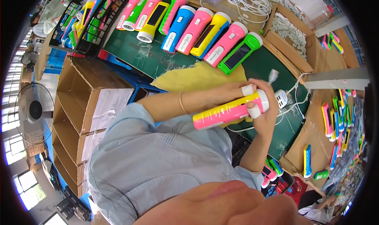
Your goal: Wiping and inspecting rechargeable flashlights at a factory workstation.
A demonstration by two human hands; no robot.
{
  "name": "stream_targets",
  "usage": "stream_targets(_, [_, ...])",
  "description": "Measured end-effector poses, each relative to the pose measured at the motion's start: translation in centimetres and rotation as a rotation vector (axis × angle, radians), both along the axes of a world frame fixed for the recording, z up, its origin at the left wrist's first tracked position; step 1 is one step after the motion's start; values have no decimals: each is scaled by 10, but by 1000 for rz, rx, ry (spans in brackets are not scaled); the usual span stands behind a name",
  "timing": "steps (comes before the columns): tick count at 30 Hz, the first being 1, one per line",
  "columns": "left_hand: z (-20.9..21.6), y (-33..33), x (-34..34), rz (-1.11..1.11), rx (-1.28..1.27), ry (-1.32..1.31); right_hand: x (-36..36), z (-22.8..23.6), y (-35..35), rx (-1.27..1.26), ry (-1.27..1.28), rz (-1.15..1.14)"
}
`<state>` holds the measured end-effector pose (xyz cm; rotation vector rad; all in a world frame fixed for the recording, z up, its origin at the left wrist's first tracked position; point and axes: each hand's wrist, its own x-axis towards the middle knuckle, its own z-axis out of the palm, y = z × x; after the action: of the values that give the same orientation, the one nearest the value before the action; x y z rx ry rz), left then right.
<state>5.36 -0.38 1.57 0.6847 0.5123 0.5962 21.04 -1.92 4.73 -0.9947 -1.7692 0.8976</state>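
Note:
A yellow and pink flashlight [221, 115] with a white head lies tilted across both my hands, over the near edge of the green table. My right hand [267, 113] wraps round its head end, a strip of white tape on the thumb. From the left, my left hand [233, 91] holds the flashlight from its far side; its fingers are partly hidden behind the body, and white tape shows on one digit. Just past my right hand is a blurred white cable plug [273, 75]. Under and beyond my hands is a yellow cloth [185, 78].
Several pink, green, yellow and blue flashlights [200, 30] lie in a row at the back. A white charging block [280, 99] with cables sits at the right. Cardboard trays [286, 31] hold cables and small white parts. A black crate [89, 43] and cardboard shelving [75, 102] stand left.

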Motion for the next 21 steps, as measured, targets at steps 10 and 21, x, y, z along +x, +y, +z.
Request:
stream_targets(10, [-8, -18, -32, -260, 265, 75, 22, 15, -16, -139, -261, -483])
stream_targets(21, [18, -2, -15, 128, -52, -51, 1, -32, -36, -471, 287, -333])
